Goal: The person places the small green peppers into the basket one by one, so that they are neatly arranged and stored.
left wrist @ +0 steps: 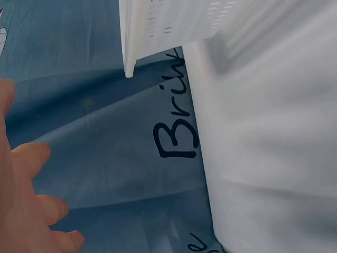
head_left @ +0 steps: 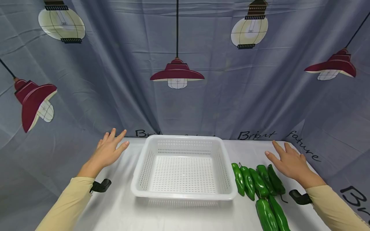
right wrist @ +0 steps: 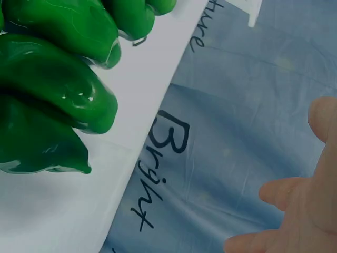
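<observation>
A white perforated plastic basket (head_left: 185, 196) stands on the white table, with nothing inside it. Left of it, my left hand (head_left: 107, 152) is held with fingers spread, touching nothing. My right hand (head_left: 292, 162) is likewise spread and holds nothing, just beyond the right side of several glossy green peppers (head_left: 258, 183). Those peppers lie in a loose group to the right of the basket, two of them nearer the front. In the right wrist view, peppers (right wrist: 58, 84) fill the upper left, apart from the right hand's fingers (right wrist: 284, 192).
Behind the white table (head_left: 115, 205) hangs a blue-grey curtain (head_left: 185, 109) printed with lamps and lettering; it also runs along both sides. A black wrist camera mount (head_left: 100, 185) sits at the left sleeve, and another black mount (head_left: 300, 197) at the right.
</observation>
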The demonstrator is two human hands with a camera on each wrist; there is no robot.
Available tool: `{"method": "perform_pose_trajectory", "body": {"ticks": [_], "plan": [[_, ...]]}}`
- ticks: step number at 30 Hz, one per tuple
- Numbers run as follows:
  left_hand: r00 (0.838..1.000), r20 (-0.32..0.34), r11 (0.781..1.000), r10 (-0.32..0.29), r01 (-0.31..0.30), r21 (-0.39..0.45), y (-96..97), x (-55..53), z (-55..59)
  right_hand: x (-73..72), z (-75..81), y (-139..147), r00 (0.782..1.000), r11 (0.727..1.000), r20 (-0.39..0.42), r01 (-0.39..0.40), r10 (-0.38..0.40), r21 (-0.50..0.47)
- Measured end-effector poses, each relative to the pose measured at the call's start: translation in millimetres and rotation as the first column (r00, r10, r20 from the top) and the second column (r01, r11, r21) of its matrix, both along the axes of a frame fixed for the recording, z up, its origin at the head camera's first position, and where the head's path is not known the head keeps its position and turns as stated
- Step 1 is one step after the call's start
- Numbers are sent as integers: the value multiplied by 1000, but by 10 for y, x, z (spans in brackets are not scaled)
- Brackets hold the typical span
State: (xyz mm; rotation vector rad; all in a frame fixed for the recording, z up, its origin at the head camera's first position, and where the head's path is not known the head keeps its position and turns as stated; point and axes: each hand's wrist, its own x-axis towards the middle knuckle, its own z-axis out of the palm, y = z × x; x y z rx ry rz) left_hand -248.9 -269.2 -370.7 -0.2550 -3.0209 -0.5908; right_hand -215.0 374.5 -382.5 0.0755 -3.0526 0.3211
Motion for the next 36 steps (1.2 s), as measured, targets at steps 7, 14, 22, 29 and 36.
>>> {"method": "perform_pose_trajectory", "body": {"ticks": [7, 14, 22, 29, 36], "plan": [[999, -12, 996, -34, 35, 79, 18, -13, -46, 8, 2, -36, 1000, 1000, -2, 2, -2, -12], [997, -52, 976, -56, 66, 206, 88, -13, -96, -10, -4, -55, 1000, 1000, -7, 5, -5, -13], [994, -73, 943, -76, 95, 320, 177, -35, -229, -9, -48, -57, 1000, 1000, 5, 20, -20, -13], [995, -31, 893, -90, 95, 440, 216, -36, -322, -2, -70, -55, 1000, 999, 15, 22, -22, -23], [993, -29, 814, -113, 109, 570, 227, -53, -479, -11, -95, -66, 1000, 999, 17, 19, -18, -32]]}}
